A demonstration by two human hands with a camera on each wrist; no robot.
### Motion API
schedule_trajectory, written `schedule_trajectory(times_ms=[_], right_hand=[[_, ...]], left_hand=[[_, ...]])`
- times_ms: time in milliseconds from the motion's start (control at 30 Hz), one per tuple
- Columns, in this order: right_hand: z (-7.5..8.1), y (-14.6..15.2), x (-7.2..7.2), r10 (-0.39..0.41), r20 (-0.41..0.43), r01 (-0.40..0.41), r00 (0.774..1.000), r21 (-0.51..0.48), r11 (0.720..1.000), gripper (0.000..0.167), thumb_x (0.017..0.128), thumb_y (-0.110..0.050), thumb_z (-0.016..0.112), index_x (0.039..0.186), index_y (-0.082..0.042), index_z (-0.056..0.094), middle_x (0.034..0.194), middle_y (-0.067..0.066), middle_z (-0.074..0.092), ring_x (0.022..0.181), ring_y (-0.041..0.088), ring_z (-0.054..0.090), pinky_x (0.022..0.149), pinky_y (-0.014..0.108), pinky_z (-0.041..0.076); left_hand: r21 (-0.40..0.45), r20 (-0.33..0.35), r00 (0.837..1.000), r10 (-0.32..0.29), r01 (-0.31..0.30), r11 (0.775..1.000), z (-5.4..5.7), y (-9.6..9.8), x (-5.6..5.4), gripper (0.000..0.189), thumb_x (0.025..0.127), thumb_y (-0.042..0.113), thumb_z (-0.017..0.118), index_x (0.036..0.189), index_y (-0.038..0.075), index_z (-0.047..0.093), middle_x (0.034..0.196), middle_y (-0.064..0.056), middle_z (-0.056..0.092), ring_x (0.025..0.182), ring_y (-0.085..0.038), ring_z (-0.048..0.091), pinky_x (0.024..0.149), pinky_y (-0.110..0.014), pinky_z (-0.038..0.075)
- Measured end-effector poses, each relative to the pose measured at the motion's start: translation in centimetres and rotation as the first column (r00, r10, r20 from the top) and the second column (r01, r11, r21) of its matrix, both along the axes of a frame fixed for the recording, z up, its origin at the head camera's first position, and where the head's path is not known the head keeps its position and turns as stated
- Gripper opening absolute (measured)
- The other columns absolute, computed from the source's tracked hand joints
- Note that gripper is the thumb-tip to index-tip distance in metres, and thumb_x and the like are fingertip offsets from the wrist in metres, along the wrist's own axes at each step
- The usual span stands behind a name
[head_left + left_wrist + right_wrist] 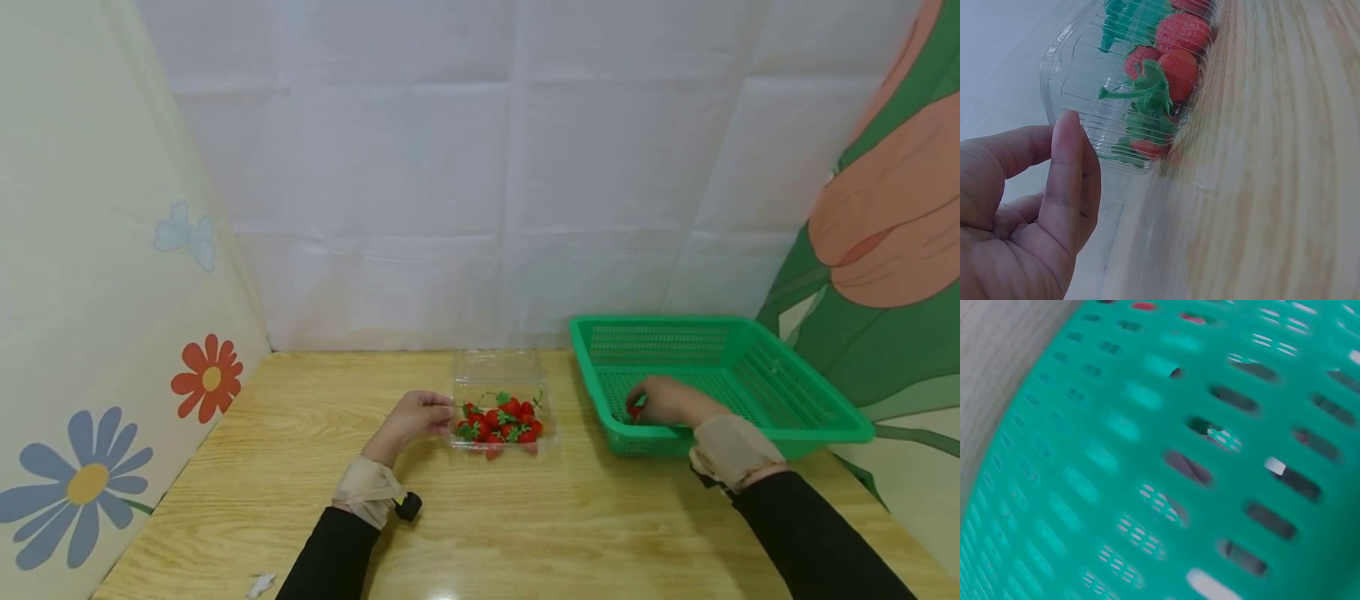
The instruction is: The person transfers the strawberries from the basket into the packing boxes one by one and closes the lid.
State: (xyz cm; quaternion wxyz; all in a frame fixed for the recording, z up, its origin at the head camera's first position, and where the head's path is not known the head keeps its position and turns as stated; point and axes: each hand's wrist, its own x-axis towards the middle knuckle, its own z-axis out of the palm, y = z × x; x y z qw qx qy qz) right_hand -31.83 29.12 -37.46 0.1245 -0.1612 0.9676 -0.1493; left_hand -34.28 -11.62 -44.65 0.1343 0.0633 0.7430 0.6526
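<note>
A clear plastic clamshell box (501,368), its lid tipped back, stands on the wooden table with several red strawberries (498,423) with green leaves inside. My left hand (414,421) is at the box's left side. In the left wrist view, the thumb and fingers (1067,147) pinch the box's rim (1050,94). My right hand (663,402) reaches over the near wall of a green plastic basket (757,435), fingers curled round a strawberry (636,410). The basket's slotted wall (1147,444) hides most of that hand in the right wrist view.
The basket stands to the right of the box, its near wall rising under my right wrist. A scrap of white paper (261,585) lies at the table's front left. A white cloth (390,167) hangs behind the table, with patterned panels on both sides.
</note>
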Motion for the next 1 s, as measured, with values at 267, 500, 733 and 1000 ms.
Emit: schedule_trajectory(times_ms=[267,500,733,1000], right_hand=[[2.3,0.0,1.4,-0.043,-0.061,0.040,0.997,-0.047,0.998,0.033,0.093,0.000,0.067,0.124,0.012,0.063,0.111,0.030,0.066,0.098,0.043,0.065,0.074,0.047,0.059],[3.6,-1.7,2.3,-0.052,-0.146,0.037,0.988,-0.104,0.994,0.034,0.095,-0.002,0.067,0.126,0.009,0.062,0.107,0.024,0.068,0.088,0.029,0.066,0.067,0.039,0.055],[4.9,-5.4,3.0,-0.032,-0.239,-0.002,0.970,-0.142,0.990,0.036,0.095,-0.003,0.068,0.130,0.006,0.063,0.115,0.022,0.068,0.100,0.033,0.067,0.079,0.046,0.058],[4.3,-10.3,3.4,0.071,-0.316,-0.119,0.946,-0.134,0.984,0.032,0.094,-0.002,0.069,0.126,0.002,0.066,0.115,0.015,0.069,0.102,0.030,0.067,0.086,0.046,0.058]], left_hand=[[0.001,-0.007,1.000,-0.012,0.012,1.000,0.0,-0.1,-0.1,0.029,0.099,-0.002,0.059,0.124,-0.018,0.058,0.096,-0.016,0.069,0.070,-0.009,0.063,0.066,-0.021,0.058],[-0.008,0.001,1.000,0.000,0.000,1.000,-0.1,0.0,-0.1,0.027,0.100,-0.002,0.058,0.122,-0.016,0.059,0.095,-0.014,0.069,0.071,-0.010,0.063,0.066,-0.021,0.058],[0.002,0.020,1.000,-0.001,0.001,1.000,-0.1,0.0,-0.1,0.026,0.100,-0.001,0.058,0.121,-0.016,0.060,0.090,-0.010,0.067,0.071,-0.010,0.063,0.065,-0.021,0.058],[-0.005,0.009,1.000,0.002,-0.002,1.000,-0.1,0.0,-0.2,0.026,0.100,-0.002,0.058,0.121,-0.015,0.060,0.094,-0.013,0.068,0.070,-0.010,0.063,0.065,-0.021,0.058]])
